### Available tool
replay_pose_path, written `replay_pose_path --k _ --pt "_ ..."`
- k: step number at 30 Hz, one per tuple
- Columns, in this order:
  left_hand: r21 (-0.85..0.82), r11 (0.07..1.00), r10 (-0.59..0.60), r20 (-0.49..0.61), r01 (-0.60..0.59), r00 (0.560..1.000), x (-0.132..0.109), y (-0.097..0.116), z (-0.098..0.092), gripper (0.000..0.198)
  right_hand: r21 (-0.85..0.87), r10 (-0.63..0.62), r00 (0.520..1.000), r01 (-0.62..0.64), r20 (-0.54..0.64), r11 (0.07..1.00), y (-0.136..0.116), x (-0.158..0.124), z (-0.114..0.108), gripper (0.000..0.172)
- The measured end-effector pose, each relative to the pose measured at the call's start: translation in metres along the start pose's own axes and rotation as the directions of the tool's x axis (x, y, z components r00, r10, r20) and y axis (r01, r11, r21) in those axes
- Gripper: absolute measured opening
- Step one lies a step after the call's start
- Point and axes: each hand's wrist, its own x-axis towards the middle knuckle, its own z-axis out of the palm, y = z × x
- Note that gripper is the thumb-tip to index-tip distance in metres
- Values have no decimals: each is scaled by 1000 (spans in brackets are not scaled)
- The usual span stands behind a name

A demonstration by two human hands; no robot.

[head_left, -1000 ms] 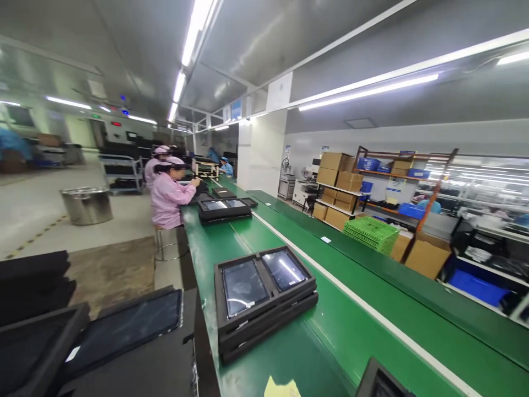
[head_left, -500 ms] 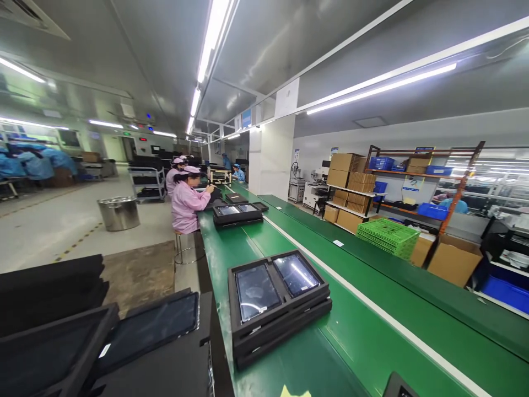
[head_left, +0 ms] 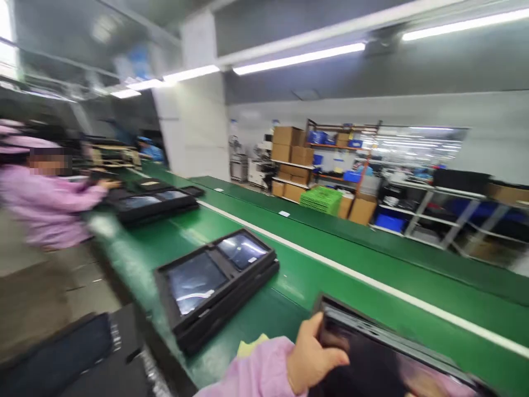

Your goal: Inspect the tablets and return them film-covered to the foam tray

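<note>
My left hand (head_left: 312, 353), in a pink sleeve, is closed on the left end of a glossy black tablet-like screen (head_left: 363, 358). The thumb lies over its face and the fingers go round its upper corner. A grey strip runs along the screen's far edge, and its lower right part leaves the frame. Skin and pink tones near the bottom look like a reflection in the glass. My right hand does not show clearly. Left of my hand, a stack of black trays (head_left: 223, 314) holds two screens. Something yellow (head_left: 251, 345) lies partly behind my sleeve.
A green bench (head_left: 289, 295) with a white stripe (head_left: 330, 266) runs into the distance. More black trays (head_left: 165, 212) stand further along, near a person in pink (head_left: 53, 193). At lower left lies another dark screen (head_left: 61, 353). Beyond the bench are green crates (head_left: 320, 200) and cartons (head_left: 287, 143).
The view has swung to the right. My left hand has come into view, gripping the screen at lower right. The tray stacks now appear further left.
</note>
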Motion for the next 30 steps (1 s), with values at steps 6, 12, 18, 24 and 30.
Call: replay_pose_path --k 6,12,18,24,30 --pt "95 891 377 392 -445 839 -17 18 -4 58 248 -132 988 107 84 963 -14 -41 -47 47" --pt "127 670 620 445 -731 646 -24 37 -7 34 380 -194 964 114 180 918 -17 -52 -41 33" --pt "114 583 684 466 -805 561 -26 40 -5 32 431 -190 956 77 225 899 -17 -59 -43 34" --pt "146 586 654 496 -797 572 -27 37 -11 32 476 -219 948 87 230 875 -17 -57 -45 36" --pt "64 767 539 474 -638 696 -23 12 -29 40 152 13 887 -93 461 984 13 -57 -50 44"
